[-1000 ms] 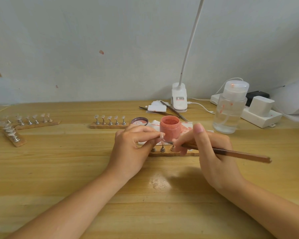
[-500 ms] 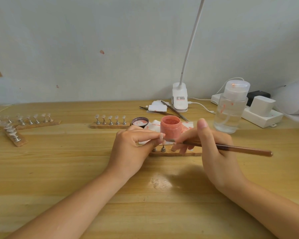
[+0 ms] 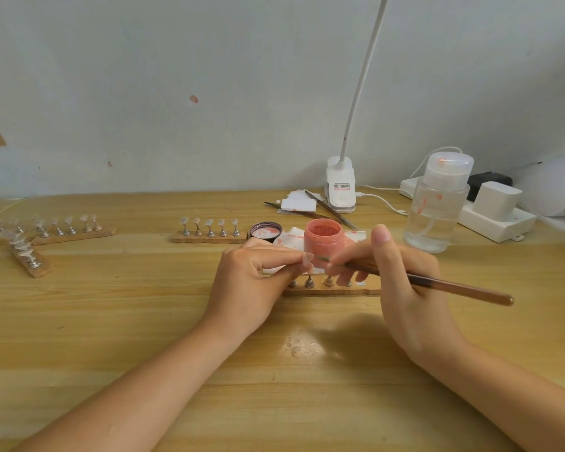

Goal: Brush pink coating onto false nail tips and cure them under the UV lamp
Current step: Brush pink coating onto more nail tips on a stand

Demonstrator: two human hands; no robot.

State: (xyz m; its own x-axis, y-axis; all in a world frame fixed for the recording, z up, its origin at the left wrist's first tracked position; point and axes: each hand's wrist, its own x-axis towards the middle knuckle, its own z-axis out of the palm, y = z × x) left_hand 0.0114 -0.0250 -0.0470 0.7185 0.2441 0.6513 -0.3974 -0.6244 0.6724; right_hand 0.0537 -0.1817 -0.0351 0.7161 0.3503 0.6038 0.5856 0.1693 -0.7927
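Left hand (image 3: pixel 252 282): fingers curled, pinching nail tip (image 3: pixel 308 258) between thumb and forefinger, above strip (image 3: pixel 333 290) of metal stands. Right hand (image 3: pixel 402 288): fingers curled round brush (image 3: pixel 437 283), bristle end at tip. Open pink jar (image 3: pixel 323 239) just behind hands, on tissue (image 3: pixel 289 238). Lid (image 3: pixel 265 230) left of jar. Clear bottle (image 3: pixel 436 207) right.

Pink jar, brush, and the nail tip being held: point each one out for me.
pink jar (image 3: pixel 323 244), head view, front of its wall below the open mouth.
brush (image 3: pixel 454 286), head view, middle of the brown handle behind the right hand.
nail tip (image 3: pixel 307 258), head view, its face, pinched by the left hand's fingertips.
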